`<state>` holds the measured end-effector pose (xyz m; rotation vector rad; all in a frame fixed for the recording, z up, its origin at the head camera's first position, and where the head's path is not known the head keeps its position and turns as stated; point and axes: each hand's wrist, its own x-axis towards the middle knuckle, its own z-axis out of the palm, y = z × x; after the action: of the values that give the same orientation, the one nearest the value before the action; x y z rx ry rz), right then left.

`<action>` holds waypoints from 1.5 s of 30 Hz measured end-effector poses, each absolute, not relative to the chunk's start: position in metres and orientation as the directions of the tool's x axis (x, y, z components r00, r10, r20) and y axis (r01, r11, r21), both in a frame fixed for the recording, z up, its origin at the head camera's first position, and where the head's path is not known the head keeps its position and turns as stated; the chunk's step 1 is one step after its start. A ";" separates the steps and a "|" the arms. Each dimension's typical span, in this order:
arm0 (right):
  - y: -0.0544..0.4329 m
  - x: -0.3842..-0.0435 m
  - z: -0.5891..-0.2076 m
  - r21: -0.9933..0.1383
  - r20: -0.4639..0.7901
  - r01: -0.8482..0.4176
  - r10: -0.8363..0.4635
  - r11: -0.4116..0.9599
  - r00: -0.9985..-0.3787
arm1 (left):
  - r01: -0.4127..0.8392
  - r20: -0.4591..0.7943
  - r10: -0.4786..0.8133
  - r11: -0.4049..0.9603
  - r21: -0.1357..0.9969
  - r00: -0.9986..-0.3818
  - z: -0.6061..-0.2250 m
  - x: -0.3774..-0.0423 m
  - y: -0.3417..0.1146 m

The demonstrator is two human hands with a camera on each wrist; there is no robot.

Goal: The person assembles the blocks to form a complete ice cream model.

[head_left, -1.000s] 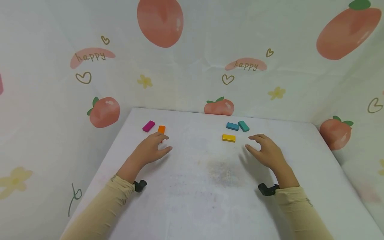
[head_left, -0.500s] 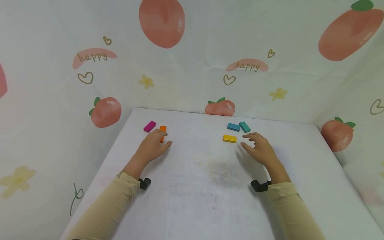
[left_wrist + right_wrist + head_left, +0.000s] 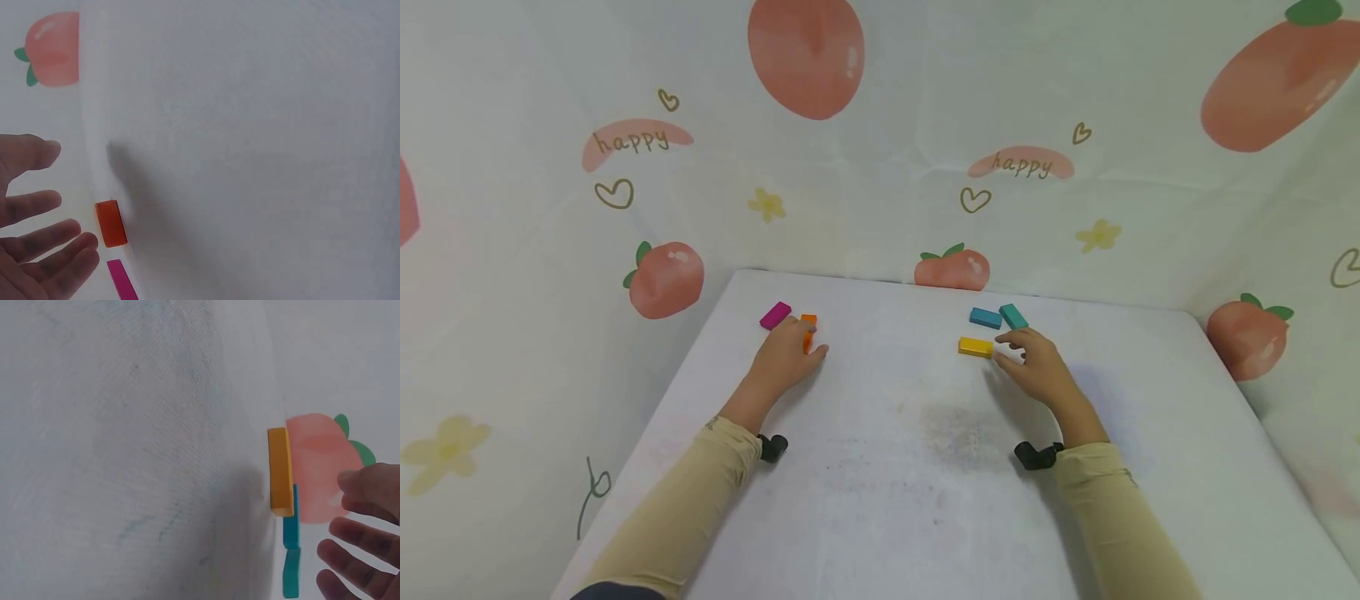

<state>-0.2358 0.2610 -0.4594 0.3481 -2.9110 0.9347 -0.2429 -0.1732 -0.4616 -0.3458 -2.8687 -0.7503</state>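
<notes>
My left hand (image 3: 781, 357) hovers over the orange block (image 3: 808, 340), thumb apart from the fingers, and partly covers it in the head view. Beside it lies a magenta block (image 3: 776, 316). In the left wrist view the fingers (image 3: 53, 240) are spread, holding nothing, with the orange block (image 3: 111, 224) beyond them. My right hand (image 3: 1036, 367) is at the right end of the yellow block (image 3: 975, 347), thumb and fingers parted around that end. Behind are a blue block (image 3: 985, 317) and a teal block (image 3: 1013, 317). The right wrist view shows the yellow block (image 3: 280, 472) apart from the loosely bent fingers.
The blocks lie toward the far side of a white table (image 3: 880, 500) with a greyish smudge (image 3: 958, 425). A white cloth (image 3: 865, 183) printed with peaches hangs behind and around it. A black wrist camera (image 3: 1037, 455) sits on the right wrist, another on the left.
My right hand has moved left to the yellow block's end. My left hand has moved slightly forward over the orange block. All the blocks lie where they were.
</notes>
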 end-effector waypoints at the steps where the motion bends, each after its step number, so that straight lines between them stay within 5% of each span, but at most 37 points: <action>1: 0.261 -0.237 -0.460 -0.569 0.125 -0.230 -0.194 0.790 -0.973 | 0.257 0.204 0.180 0.847 0.466 -0.962 -0.462 -0.244 -0.173; 45: 0.245 -0.261 -0.473 -0.602 0.015 -0.189 -0.226 0.776 -0.974 | 0.126 0.072 0.104 0.869 0.479 -0.992 -0.467 -0.255 -0.177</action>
<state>-0.2612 0.2453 -0.4729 0.3532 -3.0150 1.0120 -0.2552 -0.1767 -0.4674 -0.1849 -2.9946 -0.7725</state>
